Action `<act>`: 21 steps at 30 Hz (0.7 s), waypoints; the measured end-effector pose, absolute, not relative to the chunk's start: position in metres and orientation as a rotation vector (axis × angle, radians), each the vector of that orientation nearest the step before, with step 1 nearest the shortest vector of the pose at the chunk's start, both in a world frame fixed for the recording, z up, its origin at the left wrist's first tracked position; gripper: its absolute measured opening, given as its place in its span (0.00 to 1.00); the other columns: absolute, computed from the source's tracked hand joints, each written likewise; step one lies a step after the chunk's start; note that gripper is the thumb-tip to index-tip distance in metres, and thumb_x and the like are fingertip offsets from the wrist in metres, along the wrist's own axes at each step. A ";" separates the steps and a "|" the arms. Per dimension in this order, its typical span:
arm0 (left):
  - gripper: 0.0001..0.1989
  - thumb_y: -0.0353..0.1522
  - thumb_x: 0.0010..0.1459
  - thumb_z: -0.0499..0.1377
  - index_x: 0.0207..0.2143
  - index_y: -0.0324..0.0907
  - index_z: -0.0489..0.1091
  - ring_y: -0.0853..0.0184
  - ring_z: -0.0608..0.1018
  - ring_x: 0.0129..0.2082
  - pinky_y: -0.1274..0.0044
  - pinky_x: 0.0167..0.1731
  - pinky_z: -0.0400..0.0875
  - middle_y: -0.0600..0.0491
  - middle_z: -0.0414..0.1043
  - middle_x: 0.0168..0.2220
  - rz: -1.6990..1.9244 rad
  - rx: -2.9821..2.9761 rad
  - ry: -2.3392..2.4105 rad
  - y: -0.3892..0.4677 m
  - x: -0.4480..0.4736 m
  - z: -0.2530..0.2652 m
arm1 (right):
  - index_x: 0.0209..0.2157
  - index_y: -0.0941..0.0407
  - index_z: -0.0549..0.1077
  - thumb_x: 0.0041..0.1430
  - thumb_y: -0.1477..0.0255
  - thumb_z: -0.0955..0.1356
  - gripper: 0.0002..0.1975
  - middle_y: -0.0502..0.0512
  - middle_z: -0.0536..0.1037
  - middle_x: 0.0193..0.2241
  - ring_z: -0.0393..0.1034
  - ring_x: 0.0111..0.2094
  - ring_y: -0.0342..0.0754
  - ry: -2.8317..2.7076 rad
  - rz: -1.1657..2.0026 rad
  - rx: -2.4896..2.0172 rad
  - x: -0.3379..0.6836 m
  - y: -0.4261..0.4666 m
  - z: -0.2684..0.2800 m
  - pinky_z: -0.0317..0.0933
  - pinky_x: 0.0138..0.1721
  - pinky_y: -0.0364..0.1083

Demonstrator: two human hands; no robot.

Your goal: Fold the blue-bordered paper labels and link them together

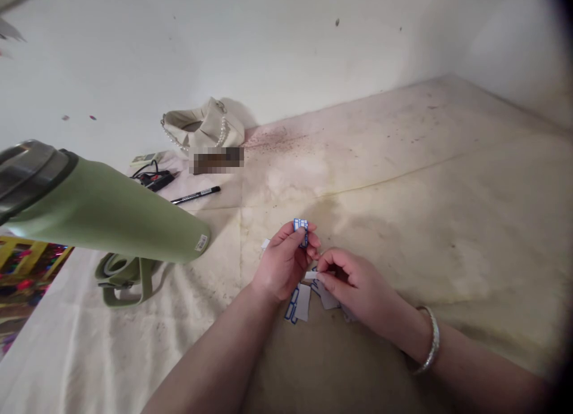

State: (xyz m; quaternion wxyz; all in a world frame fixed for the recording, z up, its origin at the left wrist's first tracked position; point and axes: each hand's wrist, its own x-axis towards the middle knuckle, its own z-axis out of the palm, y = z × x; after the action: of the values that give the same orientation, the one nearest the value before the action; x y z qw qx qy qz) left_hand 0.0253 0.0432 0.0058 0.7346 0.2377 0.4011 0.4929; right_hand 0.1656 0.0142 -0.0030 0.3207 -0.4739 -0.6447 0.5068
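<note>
I see the left hand (283, 258) gripping a small blue-printed card (299, 224) between thumb and fingers, its long side pointing away from the person. The right hand (360, 283), just beside it, seems to pinch a white slip (310, 275), lying sideways toward the left palm. Below, loose cards (303, 302) lie nearer the body, partly under the right hand, flat and paper-like, on wrinkled, stained cloth (403, 235). The bottle (125, 205) is matte green.

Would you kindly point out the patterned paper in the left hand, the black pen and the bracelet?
Patterned paper (301, 224): head view, upper part.
Black pen (196, 196): head view, mid-barrel.
Bracelet (436, 334): head view, outer side.
</note>
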 end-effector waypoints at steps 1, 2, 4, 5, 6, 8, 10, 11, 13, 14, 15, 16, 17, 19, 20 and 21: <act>0.07 0.31 0.54 0.58 0.35 0.37 0.71 0.74 0.69 0.22 0.80 0.25 0.64 0.53 0.69 0.26 1.087 0.518 0.874 0.043 0.025 0.006 | 0.26 0.55 0.66 0.53 0.76 0.63 0.03 0.47 0.69 0.23 0.63 0.24 0.41 -1.679 1.349 -1.227 0.165 0.014 -0.001 0.59 0.25 0.41; 0.07 0.31 0.54 0.58 0.35 0.37 0.71 0.74 0.69 0.22 0.80 0.25 0.64 0.53 0.69 0.26 1.089 0.514 0.867 0.043 0.025 0.005 | 0.26 0.55 0.66 0.52 0.75 0.64 0.03 0.47 0.68 0.23 0.62 0.24 0.41 -1.664 1.359 -1.211 0.165 0.014 0.002 0.59 0.25 0.41; 0.07 0.31 0.54 0.59 0.35 0.37 0.72 0.74 0.70 0.22 0.80 0.25 0.64 0.53 0.70 0.26 1.088 0.513 0.850 0.043 0.025 0.004 | 0.25 0.55 0.67 0.52 0.74 0.64 0.03 0.47 0.68 0.23 0.62 0.24 0.41 -1.629 1.367 -1.196 0.166 0.014 0.006 0.58 0.24 0.41; 0.07 0.31 0.54 0.59 0.35 0.37 0.72 0.74 0.70 0.22 0.80 0.26 0.65 0.53 0.70 0.26 1.088 0.518 0.845 0.043 0.025 0.004 | 0.25 0.55 0.67 0.52 0.73 0.65 0.04 0.47 0.67 0.22 0.61 0.24 0.41 -1.608 1.362 -1.203 0.166 0.014 0.007 0.58 0.24 0.41; 0.07 0.31 0.54 0.59 0.35 0.37 0.72 0.74 0.71 0.23 0.80 0.26 0.65 0.53 0.71 0.27 1.087 0.525 0.843 0.043 0.026 0.003 | 0.25 0.55 0.67 0.52 0.72 0.65 0.04 0.47 0.67 0.22 0.60 0.23 0.41 -1.584 1.358 -1.219 0.167 0.014 0.008 0.58 0.24 0.41; 0.07 0.31 0.53 0.60 0.35 0.38 0.73 0.72 0.74 0.27 0.78 0.31 0.68 0.51 0.73 0.30 1.092 0.538 0.847 0.042 0.027 0.003 | 0.25 0.55 0.67 0.53 0.70 0.65 0.05 0.47 0.67 0.21 0.59 0.22 0.41 -1.547 1.363 -1.252 0.168 0.014 0.009 0.57 0.23 0.41; 0.08 0.31 0.52 0.62 0.35 0.38 0.75 0.69 0.76 0.33 0.75 0.37 0.69 0.49 0.75 0.34 1.088 0.549 0.856 0.040 0.028 0.002 | 0.24 0.55 0.66 0.54 0.69 0.65 0.06 0.47 0.66 0.21 0.59 0.22 0.40 -1.527 1.360 -1.265 0.168 0.015 0.008 0.56 0.22 0.41; 0.08 0.32 0.52 0.62 0.35 0.38 0.75 0.67 0.76 0.35 0.74 0.40 0.69 0.48 0.76 0.35 1.076 0.563 0.860 0.039 0.029 0.001 | 0.24 0.55 0.65 0.54 0.70 0.64 0.06 0.47 0.66 0.20 0.58 0.21 0.40 -1.524 1.356 -1.271 0.168 0.015 0.007 0.56 0.21 0.41; 0.09 0.33 0.52 0.62 0.36 0.39 0.76 0.66 0.76 0.36 0.74 0.41 0.68 0.48 0.77 0.36 1.034 0.623 0.882 0.037 0.029 0.000 | 0.24 0.55 0.65 0.53 0.70 0.64 0.06 0.46 0.65 0.19 0.58 0.20 0.40 -1.517 1.334 -1.294 0.168 0.016 0.005 0.55 0.21 0.40; 0.09 0.33 0.52 0.62 0.36 0.40 0.76 0.67 0.76 0.36 0.75 0.40 0.68 0.49 0.77 0.36 1.007 0.666 0.900 0.036 0.030 0.000 | 0.24 0.55 0.65 0.53 0.70 0.64 0.06 0.46 0.65 0.19 0.58 0.20 0.40 -1.512 1.319 -1.310 0.167 0.017 0.004 0.56 0.21 0.40; 0.10 0.34 0.52 0.62 0.36 0.40 0.77 0.67 0.76 0.35 0.75 0.39 0.68 0.49 0.77 0.35 0.981 0.711 0.921 0.036 0.030 -0.001 | 0.25 0.55 0.66 0.53 0.69 0.64 0.06 0.47 0.66 0.19 0.59 0.21 0.41 -1.508 1.306 -1.325 0.167 0.017 0.003 0.56 0.21 0.41; 0.10 0.34 0.52 0.63 0.36 0.40 0.77 0.68 0.75 0.35 0.76 0.38 0.67 0.49 0.77 0.35 0.962 0.751 0.941 0.035 0.029 -0.001 | 0.26 0.55 0.66 0.54 0.69 0.64 0.06 0.47 0.68 0.20 0.60 0.21 0.41 -1.504 1.292 -1.337 0.167 0.017 0.002 0.58 0.22 0.41; 0.10 0.35 0.52 0.63 0.37 0.41 0.77 0.68 0.75 0.35 0.76 0.38 0.67 0.50 0.77 0.34 0.947 0.781 0.956 0.035 0.029 -0.001 | 0.26 0.55 0.67 0.53 0.68 0.64 0.06 0.48 0.69 0.21 0.62 0.22 0.42 -1.503 1.278 -1.348 0.167 0.017 0.001 0.59 0.23 0.41; 0.10 0.35 0.52 0.62 0.37 0.41 0.77 0.68 0.75 0.35 0.76 0.38 0.66 0.50 0.76 0.34 0.928 0.820 0.968 0.035 0.028 -0.001 | 0.27 0.55 0.68 0.53 0.67 0.65 0.06 0.49 0.71 0.22 0.64 0.23 0.42 -1.499 1.259 -1.370 0.167 0.017 -0.001 0.61 0.24 0.42; 0.10 0.35 0.52 0.62 0.37 0.42 0.77 0.67 0.75 0.36 0.76 0.39 0.66 0.50 0.76 0.35 0.924 0.834 0.967 0.035 0.028 -0.001 | 0.27 0.55 0.69 0.53 0.67 0.65 0.06 0.50 0.72 0.22 0.65 0.23 0.43 -1.495 1.255 -1.378 0.167 0.017 -0.001 0.61 0.24 0.42; 0.10 0.35 0.53 0.62 0.37 0.42 0.77 0.67 0.74 0.37 0.75 0.40 0.66 0.50 0.76 0.35 0.921 0.846 0.960 0.035 0.027 -0.001 | 0.27 0.55 0.69 0.53 0.67 0.65 0.06 0.50 0.72 0.22 0.65 0.23 0.43 -1.489 1.254 -1.382 0.167 0.016 -0.002 0.61 0.24 0.42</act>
State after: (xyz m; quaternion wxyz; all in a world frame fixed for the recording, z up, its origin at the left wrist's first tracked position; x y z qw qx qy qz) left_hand 0.0273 0.0353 -0.0014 0.7050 0.3807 0.4319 0.4141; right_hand 0.1673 0.0164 -0.0015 0.3682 -0.5383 -0.5799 0.4882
